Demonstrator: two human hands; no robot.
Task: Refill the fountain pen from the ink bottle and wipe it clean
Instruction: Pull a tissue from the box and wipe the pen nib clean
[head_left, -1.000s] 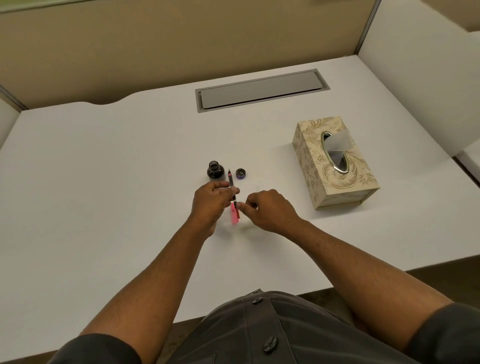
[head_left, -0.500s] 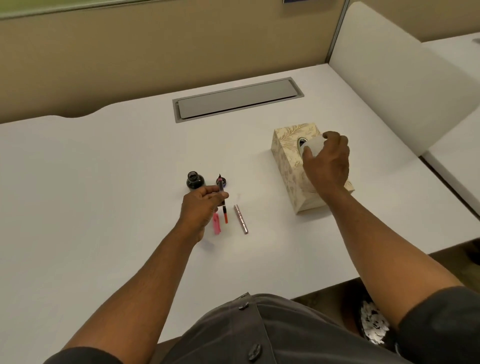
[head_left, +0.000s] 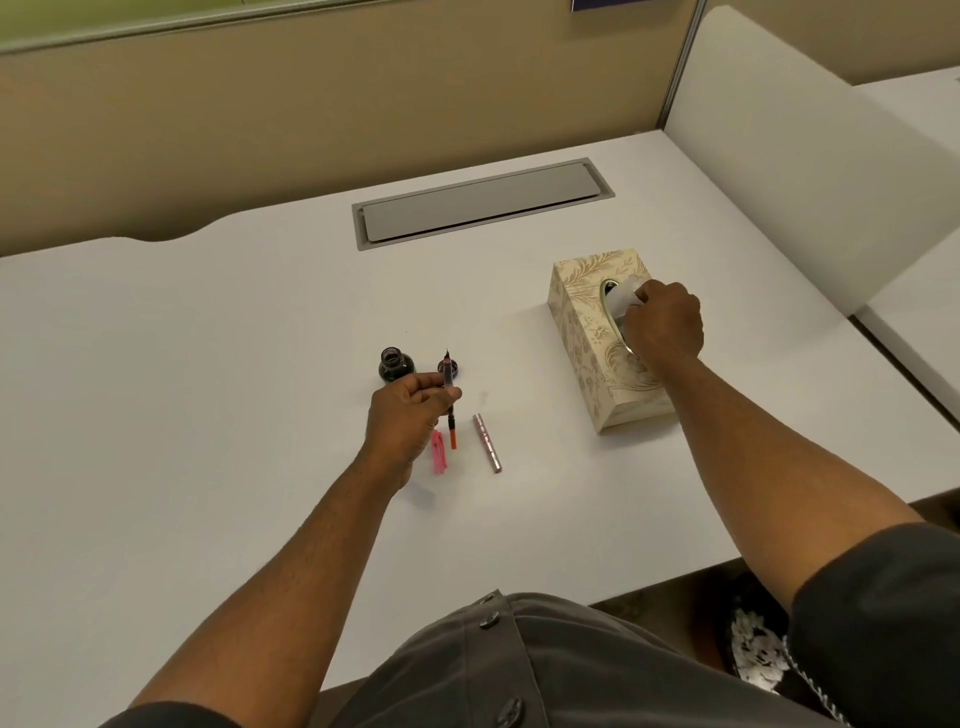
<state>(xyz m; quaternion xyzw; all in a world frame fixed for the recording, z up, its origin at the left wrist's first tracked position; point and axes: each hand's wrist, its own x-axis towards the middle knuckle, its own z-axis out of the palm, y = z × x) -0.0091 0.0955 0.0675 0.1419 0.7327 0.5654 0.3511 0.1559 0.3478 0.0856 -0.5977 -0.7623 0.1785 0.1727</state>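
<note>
My left hand (head_left: 408, 415) pinches the fountain pen's inner section (head_left: 449, 384), nib pointing away from me, its orange-red converter end hanging below the fingers. The open ink bottle (head_left: 395, 365) stands just left of the nib. The bottle's cap (head_left: 454, 370) lies behind the pen, mostly hidden. On the table lie the pink pen cap (head_left: 439, 451) and the pinkish metal barrel (head_left: 487, 442). My right hand (head_left: 662, 325) rests on top of the patterned tissue box (head_left: 584, 338), fingers closed on a white tissue (head_left: 623, 297) at the slot.
A grey cable-tray lid (head_left: 480, 205) is set into the white desk (head_left: 208, 389) at the back. A white partition (head_left: 805, 171) rises on the right and a beige panel runs along the back. The desk's front edge is near my body.
My right hand left the pen, laid the barrel on the table and went to the tissue box, where it now grips a tissue. The left hand keeps hold of the pen section.
</note>
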